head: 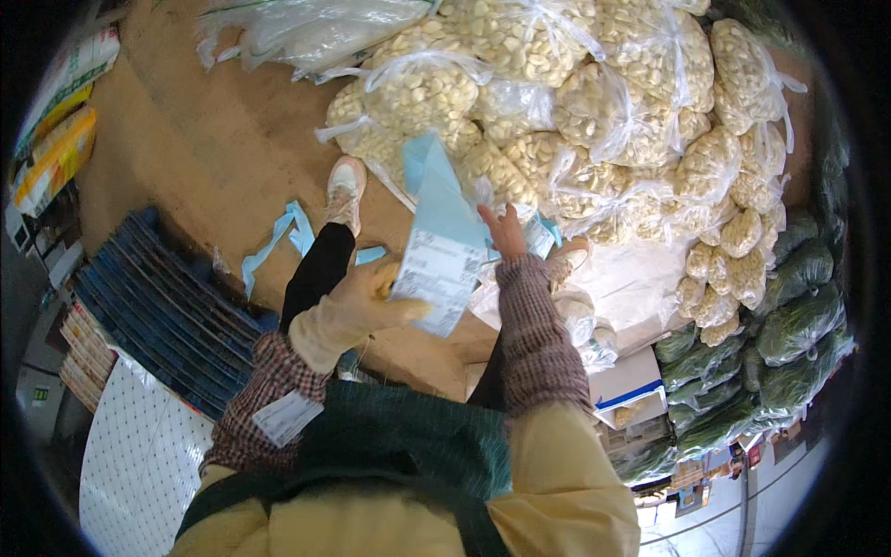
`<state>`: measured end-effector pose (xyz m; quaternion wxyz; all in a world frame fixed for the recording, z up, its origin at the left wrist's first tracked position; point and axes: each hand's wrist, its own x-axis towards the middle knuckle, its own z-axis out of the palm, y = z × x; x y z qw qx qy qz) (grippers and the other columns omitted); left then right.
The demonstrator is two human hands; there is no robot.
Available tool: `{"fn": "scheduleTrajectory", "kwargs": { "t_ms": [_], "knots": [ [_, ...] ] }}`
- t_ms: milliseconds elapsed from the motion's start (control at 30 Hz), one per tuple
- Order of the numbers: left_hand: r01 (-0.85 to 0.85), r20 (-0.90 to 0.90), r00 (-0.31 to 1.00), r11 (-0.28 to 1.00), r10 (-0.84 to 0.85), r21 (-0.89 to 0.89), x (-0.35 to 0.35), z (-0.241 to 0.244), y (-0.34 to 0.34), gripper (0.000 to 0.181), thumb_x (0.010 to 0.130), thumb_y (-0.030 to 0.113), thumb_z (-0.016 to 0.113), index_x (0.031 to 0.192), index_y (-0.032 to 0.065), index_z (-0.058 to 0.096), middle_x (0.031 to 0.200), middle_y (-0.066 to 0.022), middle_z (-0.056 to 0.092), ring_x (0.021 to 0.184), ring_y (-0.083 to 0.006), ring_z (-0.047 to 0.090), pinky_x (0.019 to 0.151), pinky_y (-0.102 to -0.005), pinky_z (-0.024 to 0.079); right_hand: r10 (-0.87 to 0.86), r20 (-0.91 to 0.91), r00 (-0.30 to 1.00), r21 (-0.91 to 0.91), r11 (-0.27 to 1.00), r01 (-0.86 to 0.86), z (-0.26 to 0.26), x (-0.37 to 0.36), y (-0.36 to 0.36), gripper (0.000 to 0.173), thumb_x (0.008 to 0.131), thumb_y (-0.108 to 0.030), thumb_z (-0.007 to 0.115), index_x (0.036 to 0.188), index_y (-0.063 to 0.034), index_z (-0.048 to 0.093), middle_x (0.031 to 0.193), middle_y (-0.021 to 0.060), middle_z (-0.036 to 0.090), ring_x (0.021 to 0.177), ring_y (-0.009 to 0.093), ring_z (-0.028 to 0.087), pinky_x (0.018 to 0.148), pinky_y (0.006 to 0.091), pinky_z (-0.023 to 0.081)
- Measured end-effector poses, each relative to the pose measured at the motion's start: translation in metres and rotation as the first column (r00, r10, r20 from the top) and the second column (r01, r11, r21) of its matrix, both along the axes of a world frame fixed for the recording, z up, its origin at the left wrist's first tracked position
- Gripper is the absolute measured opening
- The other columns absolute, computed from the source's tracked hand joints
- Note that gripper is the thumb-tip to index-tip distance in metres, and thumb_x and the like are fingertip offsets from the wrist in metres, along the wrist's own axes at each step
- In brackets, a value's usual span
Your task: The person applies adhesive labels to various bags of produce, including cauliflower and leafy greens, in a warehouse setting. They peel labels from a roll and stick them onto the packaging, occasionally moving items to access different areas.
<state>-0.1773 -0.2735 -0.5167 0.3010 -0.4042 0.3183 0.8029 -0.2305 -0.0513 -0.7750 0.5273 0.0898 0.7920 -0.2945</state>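
Note:
My left hand (355, 306), in a pale work glove, grips the lower end of a strip of printed white labels (438, 278) on light-blue backing paper. The strip's upper end (435, 163) folds over in front of the bags. My bare right hand (505, 233) is just right of the strip, fingers spread; whether it touches the paper is hard to tell. Past it, a label on blue backing (539, 237) lies close to my shoe. Beyond are piled clear plastic bags (518, 160) of pale peeled cloves, seemingly garlic, with knotted tops. Another white label (287, 418) sticks to my left sleeve.
Torn blue backing strips (296, 230) lie on the brown floor (181, 146) beside my shoe (345, 184). Stacked dark-blue crates (174, 306) stand at left. Bagged green vegetables (793, 334) are heaped at right, near a white box (630, 390). A plastic sack (327, 31) lies at the top.

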Motion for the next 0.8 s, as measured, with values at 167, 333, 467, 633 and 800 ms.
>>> {"fn": "scheduleTrajectory", "kwargs": {
  "t_ms": [167, 333, 467, 633, 800],
  "knots": [
    [-0.020, 0.192, 0.980, 0.993, 0.043, -0.117, 0.044, 0.007, -0.013, 0.044, 0.076, 0.005, 0.065, 0.116, -0.0023, 0.049, 0.107, -0.0080, 0.058, 0.094, -0.0123, 0.055, 0.084, -0.0265, 0.044, -0.684, 0.166, 0.710, 0.025, 0.723, 0.691, -0.054, 0.019, -0.040, 0.069, 0.067, -0.024, 0.075, 0.123, -0.0013, 0.042, 0.122, 0.0191, 0.044, 0.109, 0.035, 0.045, 0.074, 0.0466, 0.048],
    [0.005, 0.301, 0.951, 0.973, 0.067, -0.231, 0.088, 0.018, -0.023, 0.038, 0.077, 0.005, 0.064, 0.113, -0.0019, 0.052, 0.103, -0.0079, 0.061, 0.090, -0.0131, 0.057, 0.081, -0.0275, 0.046, -0.985, -0.009, 0.169, 0.031, 0.169, 0.985, -0.051, 0.039, -0.064, 0.047, 0.068, -0.010, 0.072, 0.109, -0.0041, 0.049, 0.110, 0.0143, 0.052, 0.086, 0.029, 0.057, 0.064, 0.0404, 0.051],
    [0.041, 0.299, 0.953, 0.957, 0.048, -0.286, 0.099, 0.038, -0.024, 0.030, 0.078, 0.006, 0.063, 0.106, -0.0018, 0.055, 0.100, -0.0083, 0.062, 0.088, -0.0109, 0.057, 0.079, -0.0273, 0.047, -0.939, 0.204, 0.278, 0.116, 0.306, 0.945, -0.068, 0.046, -0.008, 0.028, 0.077, -0.006, 0.057, 0.103, -0.0040, 0.045, 0.091, 0.0159, 0.056, 0.075, 0.029, 0.058, 0.058, 0.0360, 0.050],
    [-0.161, 0.048, 0.976, 0.853, 0.211, -0.496, 0.116, 0.092, -0.045, 0.037, 0.081, 0.012, 0.058, 0.114, -0.0020, 0.051, 0.106, -0.0143, 0.059, 0.093, -0.0191, 0.058, 0.086, -0.0337, 0.045, -0.786, 0.596, 0.166, -0.048, 0.172, 0.984, -0.007, 0.033, 0.035, 0.010, 0.078, 0.008, 0.046, 0.080, -0.0020, 0.045, 0.074, 0.0130, 0.054, 0.064, 0.026, 0.056, 0.052, 0.0354, 0.047],
    [-0.208, -0.100, 0.970, 0.540, 0.223, -0.815, 0.107, 0.168, -0.106, 0.042, 0.086, 0.019, 0.052, 0.122, -0.0019, 0.044, 0.117, -0.0163, 0.053, 0.106, -0.0229, 0.052, 0.092, -0.0341, 0.041, -0.740, 0.595, 0.312, -0.206, 0.235, 0.950, 0.093, 0.003, 0.115, 0.017, 0.075, 0.011, 0.044, 0.082, -0.0036, 0.051, 0.070, 0.0117, 0.056, 0.063, 0.023, 0.057, 0.057, 0.0326, 0.048]
  ]
}}
